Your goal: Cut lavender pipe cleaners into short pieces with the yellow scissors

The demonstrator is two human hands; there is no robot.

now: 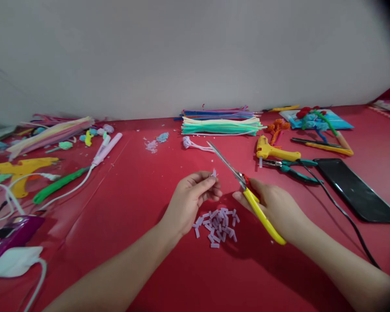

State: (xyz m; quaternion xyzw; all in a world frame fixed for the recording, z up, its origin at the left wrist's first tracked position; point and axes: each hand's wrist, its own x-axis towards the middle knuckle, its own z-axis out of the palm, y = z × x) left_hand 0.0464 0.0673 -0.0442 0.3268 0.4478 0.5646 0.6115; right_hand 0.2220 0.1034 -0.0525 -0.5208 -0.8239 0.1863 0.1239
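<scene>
Between the thumb and forefinger of my left hand [195, 190] is a small piece of lilac pipe cleaner [214, 173], its tip poking up. My right hand [274, 203] grips yellow-handled scissors [263, 216], whose metal blades point up and to the left, apart from the lilac piece. Below and between my hands lies a loose pile of short cut lilac pieces [218, 223] on the red table. Beyond the blades rests a lilac pipe-cleaner flower with pale stems [195, 144]. The inner fingers of my right hand are partly hidden behind the handles.
Pipe-cleaner bundles [219, 125] lie along the wall. To the right are a yellow glue gun [276, 151], pliers [292, 169] and a black phone [357, 188]. At left sit another yellow glue gun [22, 171], a pink hair straightener [107, 149] and a power strip [14, 242] with cables.
</scene>
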